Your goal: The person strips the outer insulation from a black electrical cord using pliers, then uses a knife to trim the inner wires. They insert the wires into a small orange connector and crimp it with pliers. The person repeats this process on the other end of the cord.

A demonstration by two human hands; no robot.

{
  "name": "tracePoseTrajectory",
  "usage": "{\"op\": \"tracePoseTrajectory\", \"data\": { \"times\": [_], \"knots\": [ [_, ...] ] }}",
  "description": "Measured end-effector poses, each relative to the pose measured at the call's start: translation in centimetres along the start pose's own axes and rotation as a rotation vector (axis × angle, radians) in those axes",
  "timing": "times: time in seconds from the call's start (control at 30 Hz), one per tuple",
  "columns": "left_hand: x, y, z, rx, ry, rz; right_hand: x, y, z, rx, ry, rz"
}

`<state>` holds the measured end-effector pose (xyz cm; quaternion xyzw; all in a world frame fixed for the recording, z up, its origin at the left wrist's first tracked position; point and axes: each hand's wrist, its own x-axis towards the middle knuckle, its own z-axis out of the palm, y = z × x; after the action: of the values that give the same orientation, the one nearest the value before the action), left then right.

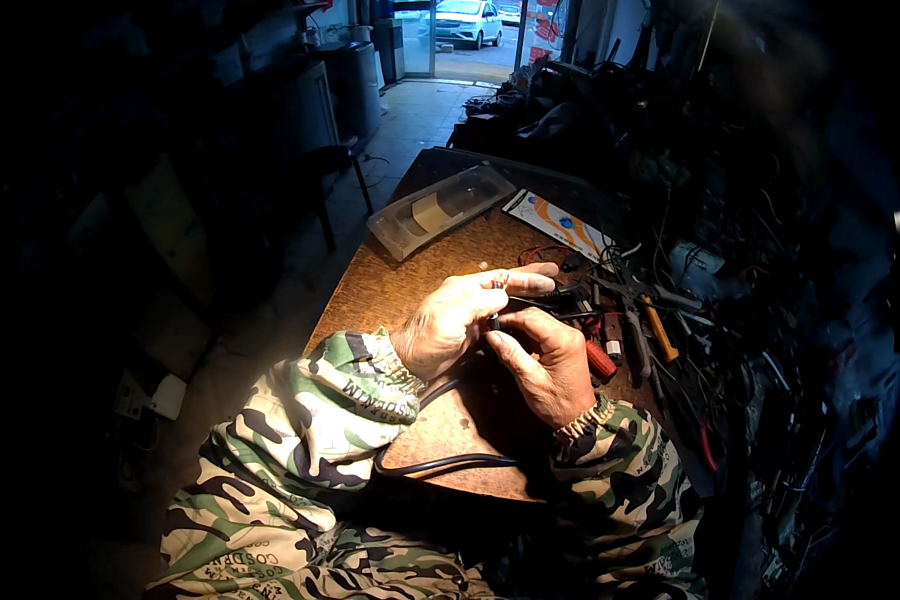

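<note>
Over the wooden table [355, 285], my two hands meet at a black cable end [494, 322]. My left hand [440, 322] pinches thin wires [499, 285] between thumb and fingers, with its forefinger stretched to the right. They look blue and copper-coloured, but are too small to make out well. Just below, my right hand [550, 365] is closed, its thumb and forefinger on the cable's black sheath. A black cable length [450, 463] loops along the near table edge and passes under my hands; whether it is the same cable cannot be seen.
A clear plastic tray [410, 232] lies at the table's far left, beside a white and orange flat package [560, 222]. To the right are pliers [630, 290], a yellow-handled tool [660, 328], a red-handled tool [600, 360] and tangled wires. A dark chair [325, 165] stands beyond.
</note>
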<state>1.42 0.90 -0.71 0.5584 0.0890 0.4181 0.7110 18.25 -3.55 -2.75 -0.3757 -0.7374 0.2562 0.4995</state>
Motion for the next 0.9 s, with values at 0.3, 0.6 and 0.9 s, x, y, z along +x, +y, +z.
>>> {"op": "tracePoseTrajectory", "data": {
  "times": [0.3, 0.6, 0.9],
  "knots": [
    [-0.3, -0.3, -0.1, 0.377, 0.404, 0.024, -0.2, -0.2, -0.7, 0.371, -0.025, 0.306],
    [-0.2, -0.8, -0.8, 0.344, 0.451, 0.013, -0.3, 0.2, -0.5, 0.466, -0.057, 0.364],
    [-0.3, -0.8, -0.8, 0.188, 0.401, -0.029, -0.4, 0.3, -0.6, 0.599, -0.044, 0.404]
  ]
}}
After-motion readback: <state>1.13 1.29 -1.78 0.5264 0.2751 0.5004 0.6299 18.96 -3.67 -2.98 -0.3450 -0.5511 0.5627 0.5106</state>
